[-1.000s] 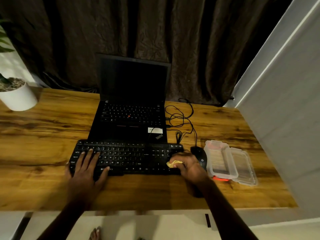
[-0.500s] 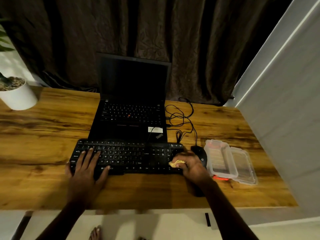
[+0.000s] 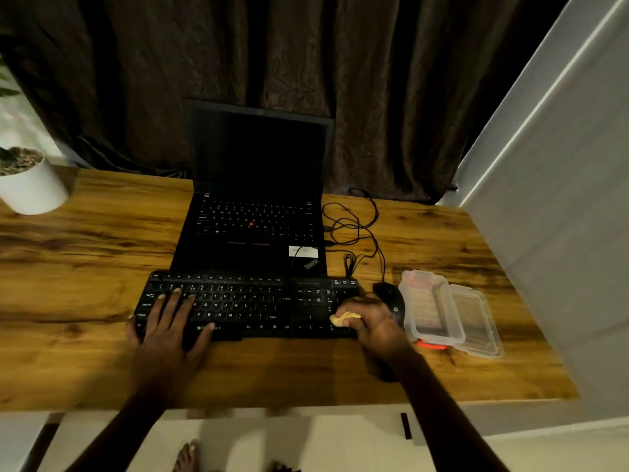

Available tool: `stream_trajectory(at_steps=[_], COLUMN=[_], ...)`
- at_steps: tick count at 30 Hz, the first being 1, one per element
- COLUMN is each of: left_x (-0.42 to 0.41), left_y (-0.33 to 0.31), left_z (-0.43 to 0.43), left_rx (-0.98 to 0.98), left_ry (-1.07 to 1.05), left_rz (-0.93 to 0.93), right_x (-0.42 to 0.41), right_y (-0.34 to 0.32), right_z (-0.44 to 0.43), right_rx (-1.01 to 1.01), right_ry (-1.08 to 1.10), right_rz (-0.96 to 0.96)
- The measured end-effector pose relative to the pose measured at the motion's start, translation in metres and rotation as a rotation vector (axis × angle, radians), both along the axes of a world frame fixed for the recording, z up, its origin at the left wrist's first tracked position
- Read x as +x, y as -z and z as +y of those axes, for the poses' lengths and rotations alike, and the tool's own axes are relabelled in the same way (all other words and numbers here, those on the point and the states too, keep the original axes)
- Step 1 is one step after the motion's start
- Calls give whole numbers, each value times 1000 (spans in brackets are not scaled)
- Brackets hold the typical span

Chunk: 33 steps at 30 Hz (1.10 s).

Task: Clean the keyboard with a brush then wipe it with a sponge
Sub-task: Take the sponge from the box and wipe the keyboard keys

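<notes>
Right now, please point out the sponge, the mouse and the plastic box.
sponge (image 3: 342,319), head view, the yellow corner that shows.
mouse (image 3: 389,296), head view, its black top.
plastic box (image 3: 429,304), head view, the clear base's floor.

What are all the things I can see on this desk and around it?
black external keyboard: one, black, front middle of the desk
small yellow sponge: one, yellow, on the keyboard's right end
black open laptop: one, black, behind the keyboard, screen dark
black computer mouse: one, black, right of the keyboard
clear plastic box with open lid: one, see-through, right of the mouse
tangled black cables: a bunch, black, right of the laptop
white round plant pot: one, white, far left corner
wooden desk: one, brown, under everything
dark wrinkled curtain: one, dark brown, behind the desk
left hand: one, flat on the keyboard's left end
right hand: one, grips the sponge
</notes>
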State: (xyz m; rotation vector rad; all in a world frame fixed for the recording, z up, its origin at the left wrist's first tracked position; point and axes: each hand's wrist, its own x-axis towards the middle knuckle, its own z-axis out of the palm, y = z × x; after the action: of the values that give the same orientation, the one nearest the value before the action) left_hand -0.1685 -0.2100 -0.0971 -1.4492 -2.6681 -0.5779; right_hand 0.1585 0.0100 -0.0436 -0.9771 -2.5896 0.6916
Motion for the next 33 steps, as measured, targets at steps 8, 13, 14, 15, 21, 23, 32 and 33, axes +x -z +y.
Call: stream_trajectory(at_steps=[8, 13, 14, 15, 21, 23, 32, 33], left_x=[2, 2, 2, 1, 0, 1, -45, -54], left_y=[-1, -1, -1, 0, 0, 0, -5, -4], left_z=[-1, 0, 0, 1, 0, 0, -18, -22], left_rx=[-8, -7, -11, -12, -8, 0, -20, -18], left_ry=[-8, -13, -12, -7, 23, 32, 226, 209], left_rz=[-4, -8, -5, -2, -20, -35, -54, -58], right_x=[13, -6, -2, 3, 12, 0, -54, -50], right_y=[5, 3, 2, 1, 2, 3, 7, 9], right_z=[-14, -25, -24, -23, -26, -29, -45, -43], right_rx=[-60, -13, -31, -56, -89, -38, 1, -1], right_ry=[133, -25, -4, 28, 168, 80, -25, 2], right_rz=[48, 66, 73, 71, 33, 61, 29, 18])
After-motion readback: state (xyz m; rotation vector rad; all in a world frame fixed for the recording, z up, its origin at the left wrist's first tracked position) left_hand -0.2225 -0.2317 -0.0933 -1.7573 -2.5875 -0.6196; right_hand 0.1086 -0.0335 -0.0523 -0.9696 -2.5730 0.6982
